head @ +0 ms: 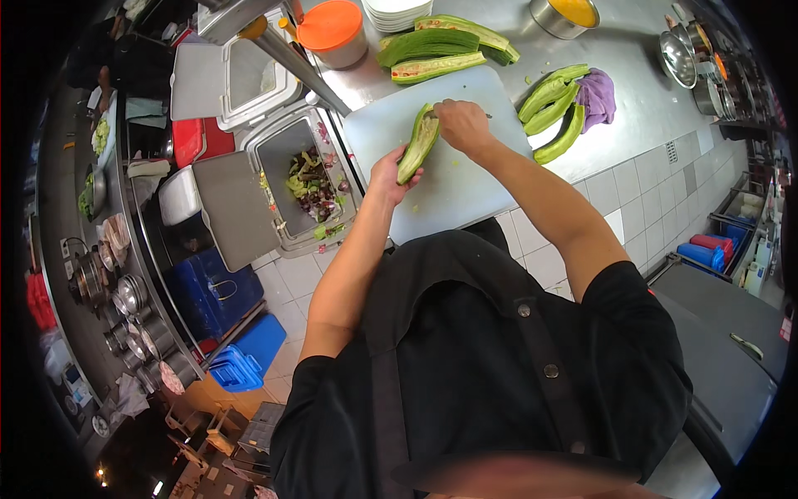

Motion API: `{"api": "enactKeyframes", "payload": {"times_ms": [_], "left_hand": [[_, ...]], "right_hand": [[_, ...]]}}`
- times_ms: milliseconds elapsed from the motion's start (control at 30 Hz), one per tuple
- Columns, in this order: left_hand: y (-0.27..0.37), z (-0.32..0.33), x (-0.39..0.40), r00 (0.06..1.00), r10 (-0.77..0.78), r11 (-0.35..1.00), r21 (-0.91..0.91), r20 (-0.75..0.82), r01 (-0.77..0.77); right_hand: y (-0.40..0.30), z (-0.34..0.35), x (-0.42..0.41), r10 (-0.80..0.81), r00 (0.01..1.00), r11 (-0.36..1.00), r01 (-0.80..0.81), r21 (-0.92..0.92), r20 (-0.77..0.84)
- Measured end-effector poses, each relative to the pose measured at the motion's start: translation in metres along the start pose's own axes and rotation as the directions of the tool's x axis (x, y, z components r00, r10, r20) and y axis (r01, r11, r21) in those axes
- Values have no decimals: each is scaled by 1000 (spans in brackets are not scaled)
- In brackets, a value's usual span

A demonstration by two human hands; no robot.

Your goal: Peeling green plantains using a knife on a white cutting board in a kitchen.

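Note:
My left hand [393,176] holds a halved long green gourd [419,145], cut side up, tilted above the white cutting board [480,187]. At its upper end my right hand [462,126] is closed around a slim metal tool [489,116], most of it hidden by the fingers. Pale flesh lines the length of the held half. Beyond the board lie several larger gourd pieces [430,50], some showing seeds. Several hollowed gourd halves [552,109] rest to the right, against a crumpled purple cloth [596,100].
Left of the board stands an open grey bin [274,146] with vegetable scraps [312,184]. A metal post [305,62] rises beside it. Behind are an orange-lidded container [330,28], stacked white plates [399,15] and a metal pot [564,17] of yellow contents.

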State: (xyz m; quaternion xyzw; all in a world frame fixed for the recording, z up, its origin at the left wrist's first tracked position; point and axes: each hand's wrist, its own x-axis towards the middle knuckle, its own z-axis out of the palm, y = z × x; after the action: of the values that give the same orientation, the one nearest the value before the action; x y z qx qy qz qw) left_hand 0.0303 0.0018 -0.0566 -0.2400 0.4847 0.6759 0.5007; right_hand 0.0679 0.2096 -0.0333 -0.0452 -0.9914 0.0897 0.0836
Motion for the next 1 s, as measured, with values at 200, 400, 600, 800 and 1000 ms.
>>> {"api": "enactKeyframes", "payload": {"times_ms": [200,400,600,800,1000], "left_hand": [[-15,6,5,992,82,990,-107,-96,-92],[-24,10,8,967,184,977,-75,-174,-199],[-19,16,10,946,248,968,21,-209,-249],[-5,16,30,939,324,944,102,-112,-314],[13,25,28,968,248,968,20,39,-249]], "right_hand": [[-26,-7,-4,-46,979,996,61,-69,201],[-48,-16,-17,-17,943,997,42,-69,332],[-63,-26,-31,84,897,992,-115,45,433],[-76,-18,-44,99,941,974,-159,163,325],[-28,-10,-32,105,950,988,-133,80,294]]}}
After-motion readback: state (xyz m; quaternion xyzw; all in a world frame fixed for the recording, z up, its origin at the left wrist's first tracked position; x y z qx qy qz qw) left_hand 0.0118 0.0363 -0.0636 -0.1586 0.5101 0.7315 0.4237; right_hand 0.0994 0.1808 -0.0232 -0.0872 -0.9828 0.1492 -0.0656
